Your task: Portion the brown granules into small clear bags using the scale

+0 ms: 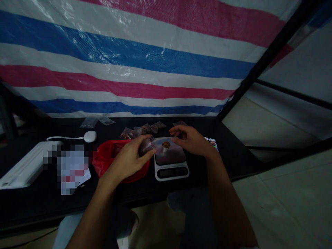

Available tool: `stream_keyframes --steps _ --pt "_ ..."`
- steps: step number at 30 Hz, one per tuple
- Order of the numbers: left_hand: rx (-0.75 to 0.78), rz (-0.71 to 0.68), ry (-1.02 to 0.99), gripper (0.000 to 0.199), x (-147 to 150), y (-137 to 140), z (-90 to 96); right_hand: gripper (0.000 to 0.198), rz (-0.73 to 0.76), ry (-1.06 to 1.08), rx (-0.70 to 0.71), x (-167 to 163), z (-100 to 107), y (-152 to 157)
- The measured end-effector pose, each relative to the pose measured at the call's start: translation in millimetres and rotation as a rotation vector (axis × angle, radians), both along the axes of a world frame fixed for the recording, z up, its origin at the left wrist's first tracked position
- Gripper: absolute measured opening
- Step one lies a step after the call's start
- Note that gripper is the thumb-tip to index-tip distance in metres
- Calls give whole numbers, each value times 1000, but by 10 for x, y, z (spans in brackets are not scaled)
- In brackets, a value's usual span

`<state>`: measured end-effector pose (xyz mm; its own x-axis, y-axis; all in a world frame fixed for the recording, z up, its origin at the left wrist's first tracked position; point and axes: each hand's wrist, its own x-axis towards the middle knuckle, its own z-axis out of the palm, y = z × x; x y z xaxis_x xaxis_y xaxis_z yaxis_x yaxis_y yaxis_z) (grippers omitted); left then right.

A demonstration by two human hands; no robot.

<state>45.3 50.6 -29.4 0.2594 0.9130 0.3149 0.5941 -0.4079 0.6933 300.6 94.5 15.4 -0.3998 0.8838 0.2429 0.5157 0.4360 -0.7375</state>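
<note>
A small clear plastic bag [147, 145] is between the thumb and fingers of my left hand [132, 154], beside the scale's left edge. The white kitchen scale [171, 159] has a metal plate and a dark display at its front. On its plate stands a small round cup [165, 147] with brown bits in it. My right hand [193, 138] hovers at the right side of the plate, thumb and fingers apart, with nothing visible in it. Under my left hand lies an open red plastic bag [103, 162]; my hand hides part of its inside.
Several filled clear packets [145, 129] lie behind the scale. Flat clear bags [89, 121] are at the back left. A white corded device [90, 136], a long white case [31, 166] and blurred papers [72, 169] occupy the left. A striped sheet [129, 62] hangs behind the black table.
</note>
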Motion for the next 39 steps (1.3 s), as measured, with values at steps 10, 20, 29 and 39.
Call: stream_keyframes --steps 10,20,29,39 --pt "-77 -49 133 55 75 54 -137 22 152 -16 -173 -46 -350 71" --pt "-17 -46 85 45 130 33 -106 34 203 -115 123 -164 -165 -26" --pt "-18 -73 0 44 136 45 -131 32 264 -140 121 -210 37 -58" --pt "-23 -93 -113 45 107 33 -103 34 254 -68 151 -301 156 -100"
